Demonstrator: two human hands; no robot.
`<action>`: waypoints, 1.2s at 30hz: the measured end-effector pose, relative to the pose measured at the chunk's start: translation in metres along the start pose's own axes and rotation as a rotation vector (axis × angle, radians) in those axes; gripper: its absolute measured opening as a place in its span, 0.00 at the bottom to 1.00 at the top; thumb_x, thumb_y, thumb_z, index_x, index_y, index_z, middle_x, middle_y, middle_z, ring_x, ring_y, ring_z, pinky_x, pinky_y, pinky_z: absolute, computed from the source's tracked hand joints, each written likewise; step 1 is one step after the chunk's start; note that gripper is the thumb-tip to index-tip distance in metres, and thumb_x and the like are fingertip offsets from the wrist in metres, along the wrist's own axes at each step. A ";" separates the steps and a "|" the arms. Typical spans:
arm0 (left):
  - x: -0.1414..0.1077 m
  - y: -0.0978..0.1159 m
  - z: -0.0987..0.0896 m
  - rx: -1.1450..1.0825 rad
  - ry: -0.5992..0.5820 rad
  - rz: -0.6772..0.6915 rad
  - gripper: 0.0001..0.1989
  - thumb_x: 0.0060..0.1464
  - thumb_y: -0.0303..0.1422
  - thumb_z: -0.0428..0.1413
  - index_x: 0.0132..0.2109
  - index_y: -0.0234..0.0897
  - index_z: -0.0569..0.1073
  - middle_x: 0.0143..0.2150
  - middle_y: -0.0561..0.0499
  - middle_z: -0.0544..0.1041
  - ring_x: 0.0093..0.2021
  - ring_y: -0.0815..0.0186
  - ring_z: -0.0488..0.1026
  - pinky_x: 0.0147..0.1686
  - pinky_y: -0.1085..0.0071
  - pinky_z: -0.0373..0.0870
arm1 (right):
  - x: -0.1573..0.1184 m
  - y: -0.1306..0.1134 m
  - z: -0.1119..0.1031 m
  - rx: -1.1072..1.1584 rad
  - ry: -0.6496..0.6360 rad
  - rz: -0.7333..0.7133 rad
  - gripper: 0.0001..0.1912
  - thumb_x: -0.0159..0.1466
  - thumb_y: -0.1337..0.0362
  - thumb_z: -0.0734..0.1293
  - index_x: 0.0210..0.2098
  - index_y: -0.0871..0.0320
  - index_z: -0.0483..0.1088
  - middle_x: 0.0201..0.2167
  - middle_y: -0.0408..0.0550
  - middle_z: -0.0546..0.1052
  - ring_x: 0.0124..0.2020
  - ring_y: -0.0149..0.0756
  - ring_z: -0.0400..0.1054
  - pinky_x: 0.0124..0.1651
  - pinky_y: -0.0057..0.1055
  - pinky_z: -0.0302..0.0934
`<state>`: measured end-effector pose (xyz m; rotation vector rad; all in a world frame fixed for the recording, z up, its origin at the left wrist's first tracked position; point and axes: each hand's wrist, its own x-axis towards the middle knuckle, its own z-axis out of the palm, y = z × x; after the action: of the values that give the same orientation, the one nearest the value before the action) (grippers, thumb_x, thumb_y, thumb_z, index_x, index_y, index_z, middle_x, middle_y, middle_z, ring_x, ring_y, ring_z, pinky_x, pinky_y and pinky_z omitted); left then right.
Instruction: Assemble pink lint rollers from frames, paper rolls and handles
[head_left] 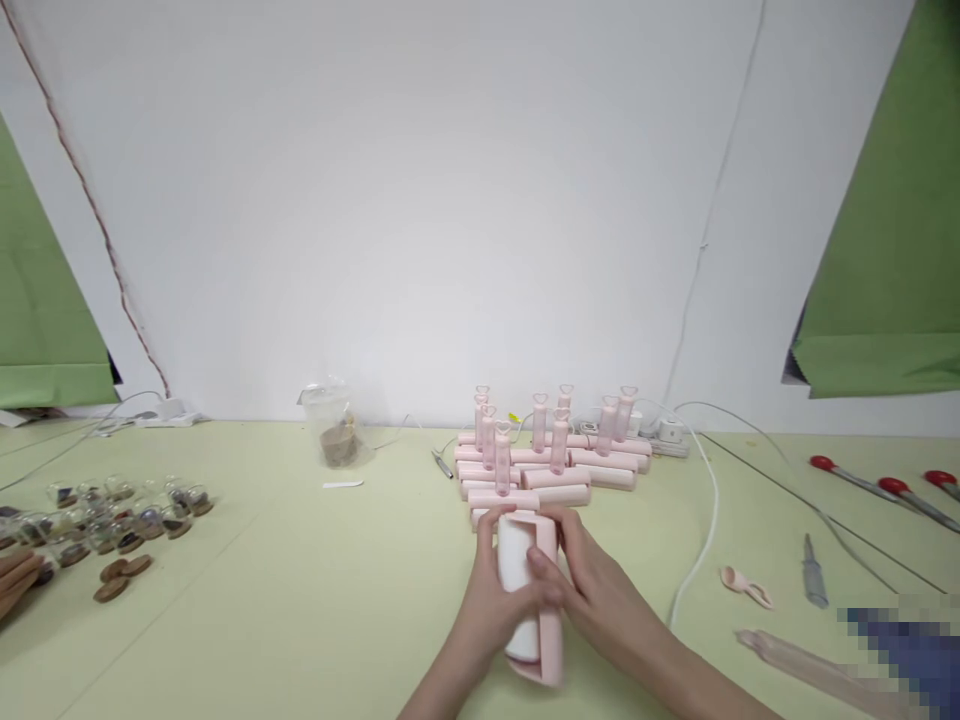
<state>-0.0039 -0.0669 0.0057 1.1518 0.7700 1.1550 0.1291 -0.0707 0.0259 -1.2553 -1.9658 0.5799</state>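
Both my hands grip a long pink-and-white case (550, 640) in front of me, tilted so that its white inner part faces me. My left hand (484, 602) wraps around the white side, thumb across the front. On the pink side my right hand (596, 585) is closed, its thumb pressing into the gap between white and pink parts. Just beyond the hands lie several similar pink-and-white cases (555, 479), stacked in rows. Clear pink tubes with heart-shaped tops (502, 460) stand upright among them.
At left are several small glass domes (150, 520), brown discs (112, 588) and another person's hand (16, 580). A plastic tub (337, 435) stands near the wall. To the right are a white cable (711, 520), a small pink scoop-like piece (742, 583), a screwdriver (813, 575) and red-ended tools (892, 487).
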 end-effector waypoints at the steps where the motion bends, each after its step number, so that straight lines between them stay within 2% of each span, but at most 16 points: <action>1: 0.000 0.001 -0.003 0.087 -0.051 0.010 0.41 0.34 0.35 0.63 0.55 0.44 0.51 0.39 0.49 0.72 0.38 0.59 0.71 0.35 0.69 0.67 | -0.002 0.000 -0.007 0.040 -0.039 -0.012 0.13 0.61 0.56 0.55 0.45 0.52 0.57 0.37 0.47 0.69 0.35 0.39 0.63 0.36 0.32 0.57; 4: -0.004 0.002 -0.010 0.443 -0.094 0.082 0.45 0.31 0.33 0.64 0.57 0.45 0.52 0.41 0.49 0.72 0.40 0.57 0.69 0.37 0.68 0.65 | -0.009 0.005 -0.025 0.025 -0.170 -0.079 0.09 0.61 0.60 0.55 0.41 0.51 0.61 0.35 0.44 0.70 0.34 0.36 0.64 0.35 0.29 0.57; 7: -0.009 0.002 -0.011 0.772 -0.121 0.192 0.35 0.36 0.35 0.61 0.53 0.46 0.60 0.41 0.50 0.72 0.38 0.55 0.69 0.33 0.70 0.63 | -0.018 0.013 -0.034 -0.186 -0.211 -0.122 0.07 0.58 0.65 0.58 0.37 0.53 0.63 0.32 0.44 0.71 0.32 0.36 0.64 0.32 0.29 0.56; 10: -0.013 0.003 -0.007 0.990 -0.193 0.273 0.28 0.40 0.33 0.58 0.51 0.49 0.63 0.41 0.51 0.72 0.35 0.56 0.70 0.31 0.72 0.60 | -0.027 0.019 -0.029 -0.432 -0.207 -0.197 0.07 0.52 0.68 0.59 0.32 0.56 0.63 0.29 0.46 0.70 0.29 0.38 0.62 0.29 0.31 0.54; 15: -0.018 0.009 -0.003 1.253 -0.363 0.202 0.35 0.35 0.35 0.60 0.53 0.49 0.56 0.41 0.53 0.71 0.35 0.57 0.70 0.29 0.72 0.60 | -0.035 0.020 -0.021 -0.602 -0.240 -0.335 0.07 0.47 0.74 0.56 0.26 0.58 0.60 0.26 0.49 0.67 0.26 0.37 0.59 0.27 0.30 0.52; 18: -0.021 0.015 0.001 1.312 -0.386 0.175 0.36 0.36 0.38 0.60 0.53 0.50 0.54 0.42 0.54 0.70 0.36 0.59 0.69 0.29 0.73 0.61 | -0.037 0.020 -0.026 -0.606 -0.321 -0.354 0.08 0.48 0.74 0.55 0.27 0.59 0.59 0.26 0.49 0.67 0.26 0.37 0.59 0.29 0.30 0.54; 24: -0.025 0.017 0.006 1.255 -0.405 0.138 0.32 0.37 0.40 0.60 0.51 0.51 0.57 0.41 0.56 0.70 0.37 0.60 0.69 0.29 0.74 0.60 | -0.040 0.023 -0.034 -0.553 -0.412 -0.301 0.06 0.49 0.73 0.55 0.27 0.58 0.58 0.27 0.49 0.68 0.26 0.36 0.60 0.29 0.30 0.54; 31: -0.020 0.007 0.001 1.241 -0.438 0.128 0.38 0.35 0.45 0.60 0.55 0.52 0.54 0.44 0.54 0.71 0.40 0.56 0.69 0.32 0.71 0.61 | -0.041 0.025 -0.030 -0.479 -0.405 -0.219 0.04 0.51 0.71 0.55 0.25 0.57 0.56 0.25 0.47 0.68 0.24 0.34 0.60 0.28 0.28 0.52; 36: -0.019 0.008 0.001 1.247 -0.443 0.191 0.31 0.36 0.48 0.58 0.49 0.49 0.60 0.38 0.55 0.72 0.35 0.60 0.70 0.26 0.74 0.59 | -0.042 0.025 -0.030 -0.472 -0.406 -0.147 0.04 0.51 0.71 0.55 0.23 0.56 0.54 0.23 0.46 0.68 0.23 0.33 0.60 0.27 0.27 0.51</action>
<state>-0.0109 -0.0853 0.0118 2.4439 1.0544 0.4216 0.1780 -0.0980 0.0137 -1.3234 -2.6217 0.3202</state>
